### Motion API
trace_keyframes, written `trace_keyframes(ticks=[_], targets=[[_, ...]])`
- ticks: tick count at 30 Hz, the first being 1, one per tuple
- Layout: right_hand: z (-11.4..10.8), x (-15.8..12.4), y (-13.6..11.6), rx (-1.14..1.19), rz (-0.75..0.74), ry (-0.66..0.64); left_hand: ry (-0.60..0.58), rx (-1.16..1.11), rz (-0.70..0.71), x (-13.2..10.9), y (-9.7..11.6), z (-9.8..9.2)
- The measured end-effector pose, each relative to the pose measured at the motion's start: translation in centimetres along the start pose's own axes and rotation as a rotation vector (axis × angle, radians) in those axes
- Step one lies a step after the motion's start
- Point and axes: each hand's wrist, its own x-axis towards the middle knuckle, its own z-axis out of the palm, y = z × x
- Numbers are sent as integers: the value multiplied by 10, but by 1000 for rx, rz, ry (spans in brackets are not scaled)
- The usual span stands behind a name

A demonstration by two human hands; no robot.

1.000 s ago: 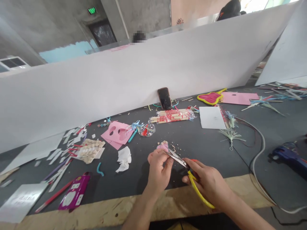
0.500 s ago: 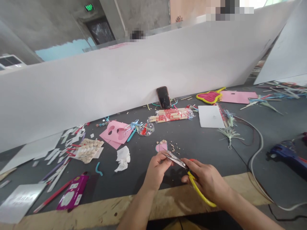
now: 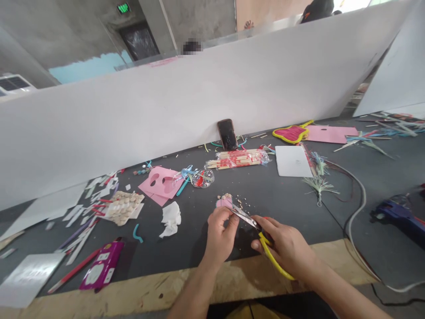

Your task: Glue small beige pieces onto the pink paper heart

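Note:
My right hand (image 3: 282,246) grips a pair of scissors (image 3: 247,218) with yellow handles, the blades pointing up and left. At the blade tips, my left hand (image 3: 222,230) is closed in a pinch; whatever is between the fingers is too small to make out. Just beyond the left fingers lies a small pink rounded piece (image 3: 223,202) with a blue edge, partly covered by the hand. Several tiny beige bits (image 3: 239,200) are heaped on its far edge and scattered to its right.
Left of my hands lie a crumpled tissue (image 3: 171,219), a purple packet (image 3: 101,266) and pink cut-out sheets (image 3: 161,185). A phone (image 3: 227,134) leans on the white partition (image 3: 149,110) behind bundled sticks (image 3: 239,158). A glue gun (image 3: 396,217) and cable (image 3: 355,221) are at right.
My left hand has turned slightly and its fingers now cover more of the pink piece. The scissors' handles have drawn a little closer together.

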Motion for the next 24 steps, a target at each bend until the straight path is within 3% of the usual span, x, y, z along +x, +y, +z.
trace_keyframes(ticks=[4, 12, 17, 24], targets=[[-2, 0, -2, -59, -8, 6, -17, -43, 4, 1, -1, 0], [8, 2, -2, -52, -30, 40, -125, -318, -258, 3, 4, 0], [9, 4, -1, -97, -51, 9, -123, -450, -292, 4, 5, -2], [-5, 6, -5, -106, -53, 6, -166, -479, -291, 5, 5, -5]])
